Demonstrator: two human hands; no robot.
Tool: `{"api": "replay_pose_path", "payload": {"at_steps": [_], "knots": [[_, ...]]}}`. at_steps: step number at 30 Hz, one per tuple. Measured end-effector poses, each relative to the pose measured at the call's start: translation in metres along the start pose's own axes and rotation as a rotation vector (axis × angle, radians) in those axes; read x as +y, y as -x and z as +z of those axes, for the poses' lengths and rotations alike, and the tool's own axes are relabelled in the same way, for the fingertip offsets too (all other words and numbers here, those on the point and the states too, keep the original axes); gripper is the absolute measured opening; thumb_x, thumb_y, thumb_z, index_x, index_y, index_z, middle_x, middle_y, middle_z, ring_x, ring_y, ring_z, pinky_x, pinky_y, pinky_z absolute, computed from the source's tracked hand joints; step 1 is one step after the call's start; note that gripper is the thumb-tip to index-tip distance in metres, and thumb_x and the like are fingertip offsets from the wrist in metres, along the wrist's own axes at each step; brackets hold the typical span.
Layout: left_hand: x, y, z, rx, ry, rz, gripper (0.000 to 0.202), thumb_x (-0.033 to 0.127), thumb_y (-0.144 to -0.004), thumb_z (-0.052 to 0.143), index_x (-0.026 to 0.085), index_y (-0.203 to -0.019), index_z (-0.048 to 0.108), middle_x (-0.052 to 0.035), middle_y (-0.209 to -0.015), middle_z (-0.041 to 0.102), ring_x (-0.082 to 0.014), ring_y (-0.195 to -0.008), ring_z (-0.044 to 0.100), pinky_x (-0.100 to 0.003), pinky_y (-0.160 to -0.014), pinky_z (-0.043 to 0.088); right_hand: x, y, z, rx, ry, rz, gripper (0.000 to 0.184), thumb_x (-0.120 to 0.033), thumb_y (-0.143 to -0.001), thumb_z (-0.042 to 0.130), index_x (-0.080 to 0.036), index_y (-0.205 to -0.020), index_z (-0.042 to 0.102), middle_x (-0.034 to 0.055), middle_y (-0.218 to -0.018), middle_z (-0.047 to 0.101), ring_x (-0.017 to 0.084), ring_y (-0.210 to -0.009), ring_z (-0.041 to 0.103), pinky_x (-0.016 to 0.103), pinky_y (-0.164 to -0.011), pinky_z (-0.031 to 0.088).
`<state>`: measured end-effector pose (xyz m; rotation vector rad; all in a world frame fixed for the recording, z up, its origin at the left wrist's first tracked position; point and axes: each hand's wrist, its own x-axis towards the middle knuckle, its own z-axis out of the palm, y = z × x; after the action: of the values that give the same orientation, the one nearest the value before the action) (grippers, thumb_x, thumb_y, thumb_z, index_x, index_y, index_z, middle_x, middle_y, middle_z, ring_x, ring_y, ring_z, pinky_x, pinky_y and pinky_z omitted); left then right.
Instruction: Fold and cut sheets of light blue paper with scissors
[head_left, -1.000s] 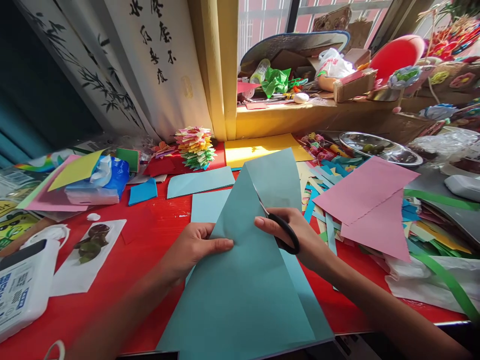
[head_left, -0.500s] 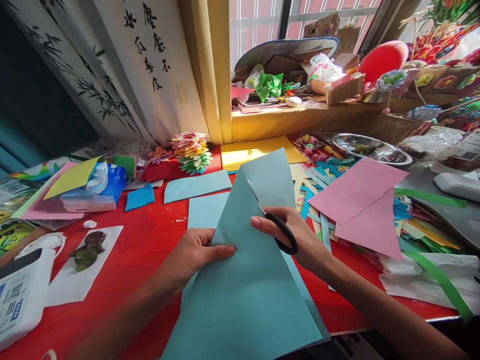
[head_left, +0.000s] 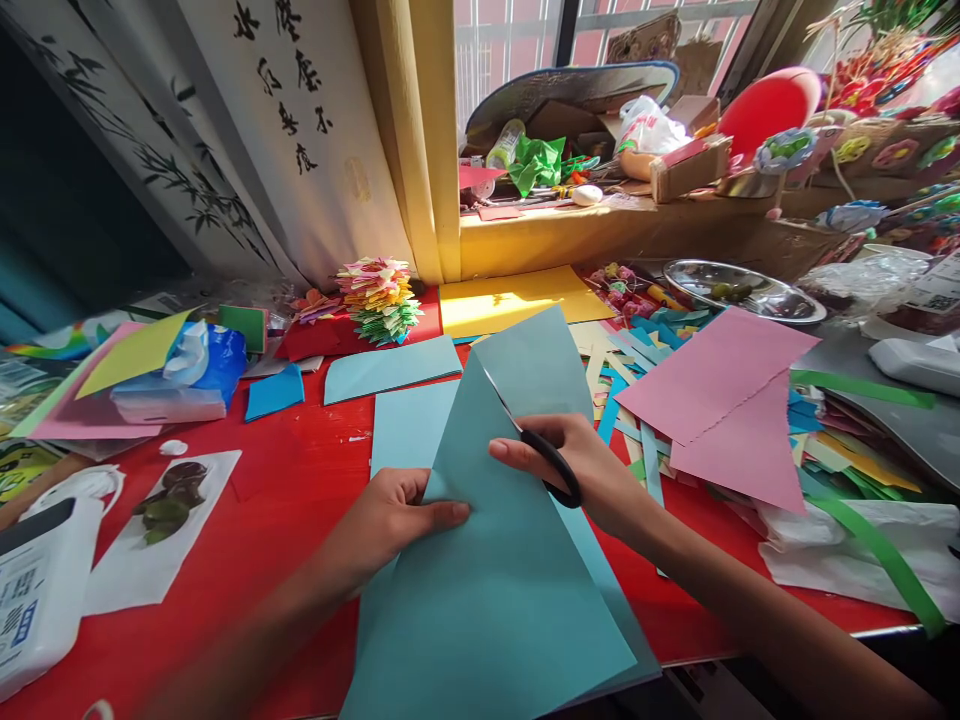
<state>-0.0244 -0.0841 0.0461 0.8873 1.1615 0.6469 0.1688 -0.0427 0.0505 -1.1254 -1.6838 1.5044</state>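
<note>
A large sheet of light blue paper (head_left: 502, 600) fills the middle of the head view, raised over the red table. My left hand (head_left: 409, 510) grips its left edge, thumb on top and fingers underneath. In my right hand (head_left: 574, 465) is a pair of scissors (head_left: 562, 470) with black handles. Their blade lies along a cut that runs down from the sheet's far edge, and the flap right of it stands a little apart. More light blue paper (head_left: 412, 415) lies flat behind the sheet, beside a folded light blue piece (head_left: 394, 370).
Right of my hands lie pink paper (head_left: 727, 400), many coloured strips and a metal bowl (head_left: 742, 290). At the back stand a folded-paper stack (head_left: 379, 300) and yellow paper (head_left: 517, 300). A blue tissue pack (head_left: 217, 370) and a white box (head_left: 41, 590) are on the left.
The scissors and my right hand have shifted slightly left and nearer along the cut. The sheet has turned a little. My left hand keeps its grip.
</note>
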Motion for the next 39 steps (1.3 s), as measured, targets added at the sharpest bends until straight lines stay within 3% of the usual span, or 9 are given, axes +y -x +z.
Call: {"api": "replay_pose_path", "payload": {"at_steps": [20, 29, 39], "knots": [[-0.0071, -0.0045, 0.0046, -0.063, 0.009, -0.039, 0.032, 0.032, -0.066, 0.069, 0.014, -0.092, 0.067, -0.0085, -0.083, 0.070, -0.0218, -0.073, 0.066, -0.030, -0.065, 0.051, -0.0058, 0.0017, -0.0003, 0.015, -0.025, -0.016, 0.048, -0.051, -0.068, 0.060, -0.019, -0.055, 0.027, -0.0057, -0.055, 0.020, 0.006, -0.048, 0.020, 0.022, -0.039, 0.013], [-0.0077, -0.0054, 0.0053, -0.052, -0.014, -0.063, 0.028, 0.035, -0.063, 0.071, 0.015, -0.082, 0.066, -0.0068, -0.079, 0.070, -0.0210, -0.070, 0.065, -0.029, -0.062, 0.051, -0.0033, 0.0002, -0.0014, 0.041, -0.008, -0.011, 0.050, -0.056, -0.066, 0.059, -0.019, -0.055, 0.027, -0.0057, -0.055, 0.019, 0.006, -0.048, 0.019, 0.023, -0.040, 0.012], [-0.0098, -0.0072, 0.0042, -0.074, -0.050, -0.032, 0.024, 0.032, -0.068, 0.067, 0.015, -0.084, 0.067, -0.0069, -0.083, 0.070, -0.0210, -0.072, 0.065, -0.029, -0.065, 0.051, -0.0009, -0.0003, -0.0009, 0.038, -0.041, -0.027, 0.047, -0.052, -0.070, 0.058, -0.019, -0.056, 0.027, -0.0061, -0.055, 0.020, 0.006, -0.048, 0.019, 0.022, -0.040, 0.012]]}}
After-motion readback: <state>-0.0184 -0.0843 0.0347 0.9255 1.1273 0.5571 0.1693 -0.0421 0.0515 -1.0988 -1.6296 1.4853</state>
